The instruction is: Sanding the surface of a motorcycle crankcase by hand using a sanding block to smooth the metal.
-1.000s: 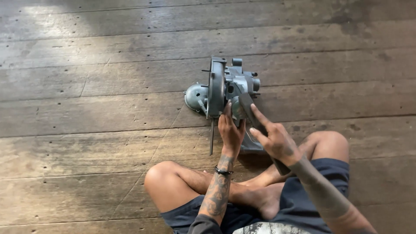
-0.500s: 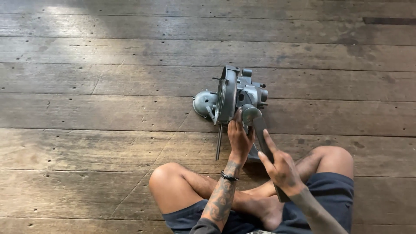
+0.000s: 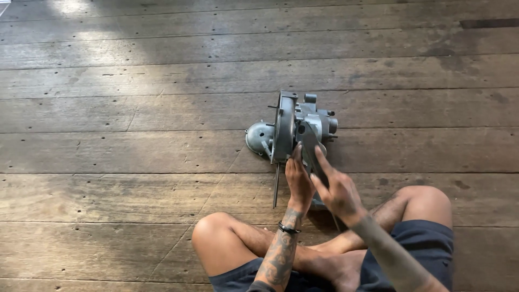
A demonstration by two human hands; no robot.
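A grey metal engine casing [image 3: 294,127] stands upright on the wooden floor in front of my crossed legs. A thin rod [image 3: 275,186] sticks out of it toward me. My left hand [image 3: 298,186] grips the casing's near lower edge, fingers pointing up along it. My right hand [image 3: 336,190] is just to the right with its fingers spread, the index finger resting against the casing's lower right side.
Worn wooden floorboards [image 3: 135,140] run across the whole view. My bare knees [image 3: 213,238] and dark shorts [image 3: 416,249] fill the bottom edge. A dark gap shows in a board at the far right [image 3: 486,23].
My right hand drew back from the casing, then came forward to touch it again. My left hand stayed on the casing. The view shifted slightly.
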